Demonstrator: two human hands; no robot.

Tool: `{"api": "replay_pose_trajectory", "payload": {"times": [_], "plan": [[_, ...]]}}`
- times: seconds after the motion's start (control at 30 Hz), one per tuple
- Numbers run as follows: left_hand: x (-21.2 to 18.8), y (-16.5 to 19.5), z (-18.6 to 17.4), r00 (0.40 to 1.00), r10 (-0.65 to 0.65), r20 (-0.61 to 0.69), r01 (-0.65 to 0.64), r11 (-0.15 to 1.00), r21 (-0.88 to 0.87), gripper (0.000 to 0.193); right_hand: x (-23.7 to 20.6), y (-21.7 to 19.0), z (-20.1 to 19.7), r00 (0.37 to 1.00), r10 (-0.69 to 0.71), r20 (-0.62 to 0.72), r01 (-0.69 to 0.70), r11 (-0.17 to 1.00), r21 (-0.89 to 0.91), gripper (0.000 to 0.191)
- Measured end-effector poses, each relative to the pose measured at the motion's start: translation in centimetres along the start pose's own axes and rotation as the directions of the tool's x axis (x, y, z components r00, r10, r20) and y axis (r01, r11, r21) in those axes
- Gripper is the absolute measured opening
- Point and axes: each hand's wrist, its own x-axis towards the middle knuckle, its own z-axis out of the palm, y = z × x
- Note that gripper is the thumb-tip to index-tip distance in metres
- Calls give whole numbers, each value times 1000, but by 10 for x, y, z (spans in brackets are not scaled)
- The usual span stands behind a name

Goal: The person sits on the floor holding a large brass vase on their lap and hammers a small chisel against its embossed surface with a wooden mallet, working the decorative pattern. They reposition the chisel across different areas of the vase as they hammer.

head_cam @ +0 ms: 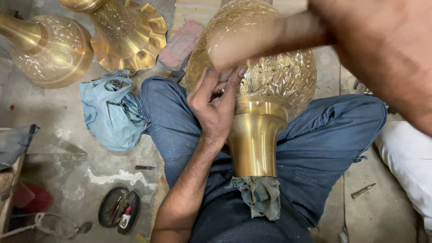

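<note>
Brass vase — engraved belly; smooth flared neck; lying across lap.

two brass vases upper left, blue cloth bag beside red brick, open case.

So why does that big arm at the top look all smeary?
In the head view the right arm and the wooden handle are blurred by fast motion; the left hand and engraved round brass vase stay sharp, with soft glare on the metal.
</note>
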Motion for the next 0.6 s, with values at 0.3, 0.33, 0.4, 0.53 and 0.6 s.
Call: {"api": "replay_pose_trajectory", "payload": {"times": [0.3,0.33,0.4,0.53,0.6], "plan": [[2,0,-2,1000,-2,20,1,999,40,30,-2,3,2,997,35,71,-35,999,-2,21],[2,1,-3,1000,-12,20,11,999,45,33,-4,3,2,999,14,50,-13,999,-29,20],[2,2,-3,1000,6,28,-7,1000,18,24,-3,1,1,999,-43,34,49,979,-199,16],[3,3,-4,1000,-12,20,11,999,51,32,7,-7,2,995,64,71,-66,998,23,22],[2,2,-6,999,-12,42,9,998,70,23,12,-10,2,994,53,100,-54,998,12,21]]}}
